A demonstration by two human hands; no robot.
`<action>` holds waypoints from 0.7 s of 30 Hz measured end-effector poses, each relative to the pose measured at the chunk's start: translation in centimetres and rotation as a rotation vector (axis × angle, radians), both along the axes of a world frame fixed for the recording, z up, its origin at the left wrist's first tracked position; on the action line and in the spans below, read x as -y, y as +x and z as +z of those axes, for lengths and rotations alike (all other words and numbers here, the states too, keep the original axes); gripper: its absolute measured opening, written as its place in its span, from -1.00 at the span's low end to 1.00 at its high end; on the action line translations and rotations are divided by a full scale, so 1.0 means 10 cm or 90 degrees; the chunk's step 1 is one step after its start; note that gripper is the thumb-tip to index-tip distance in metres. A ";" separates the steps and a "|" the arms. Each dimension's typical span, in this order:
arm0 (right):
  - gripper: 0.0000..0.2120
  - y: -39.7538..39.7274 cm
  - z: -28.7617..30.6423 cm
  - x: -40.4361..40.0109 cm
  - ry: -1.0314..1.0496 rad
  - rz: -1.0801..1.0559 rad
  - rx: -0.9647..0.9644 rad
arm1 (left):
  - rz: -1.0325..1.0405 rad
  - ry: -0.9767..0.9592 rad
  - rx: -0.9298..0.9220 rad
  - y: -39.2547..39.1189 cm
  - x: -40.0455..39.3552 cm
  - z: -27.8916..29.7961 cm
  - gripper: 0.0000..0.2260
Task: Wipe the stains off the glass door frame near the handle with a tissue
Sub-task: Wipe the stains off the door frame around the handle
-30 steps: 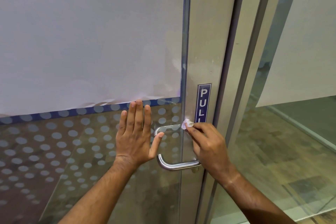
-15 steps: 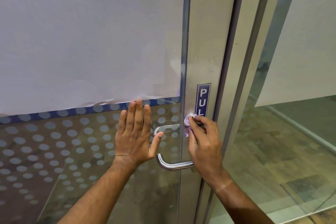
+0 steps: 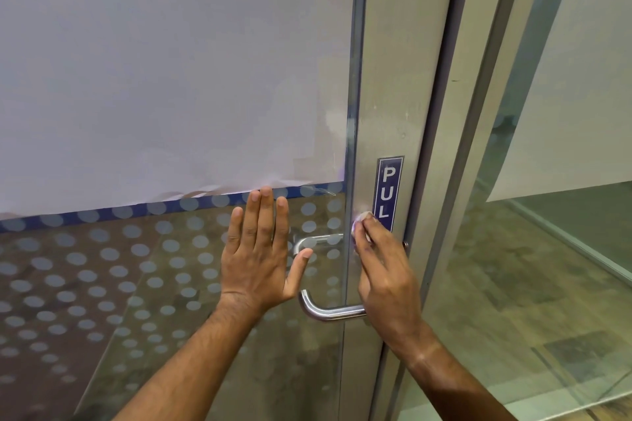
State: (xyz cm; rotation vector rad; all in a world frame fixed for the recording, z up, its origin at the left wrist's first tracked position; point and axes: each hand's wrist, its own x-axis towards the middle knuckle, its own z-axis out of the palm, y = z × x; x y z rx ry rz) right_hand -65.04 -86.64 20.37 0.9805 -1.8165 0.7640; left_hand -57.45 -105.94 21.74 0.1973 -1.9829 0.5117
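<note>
A brushed metal door frame runs top to bottom beside the glass door pane. A blue PULL sign is stuck on the frame. My right hand presses a small wad of white tissue against the frame just left of the sign's lower end, fingers bent over it. A curved steel handle sticks out below; its right end is hidden behind my right hand. My left hand lies flat on the glass, fingers straight and pointing up.
White paper covers the upper glass, with a blue strip and frosted dots below it. To the right stands a second glass panel with a tiled floor seen through it.
My right hand has slid the tissue up the frame, from level with the handle's top bar to beside the sign's lower end. My left hand has stayed flat on the glass.
</note>
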 end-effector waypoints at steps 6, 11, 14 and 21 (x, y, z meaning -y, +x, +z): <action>-0.51 -0.01 -0.08 -0.05 0.132 0.017 0.018 | 0.003 -0.002 -0.005 0.00 -0.01 0.00 -0.16; -0.35 -0.03 0.01 -0.13 0.244 0.021 0.079 | -0.001 -0.001 -0.004 0.00 -0.01 0.01 -0.15; -0.26 0.01 0.04 -0.10 0.270 0.016 0.108 | 0.005 -0.004 0.000 0.00 0.00 0.01 -0.15; -0.18 0.17 -0.12 -0.06 0.243 0.018 0.169 | 0.001 0.000 0.000 0.00 -0.01 0.00 -0.15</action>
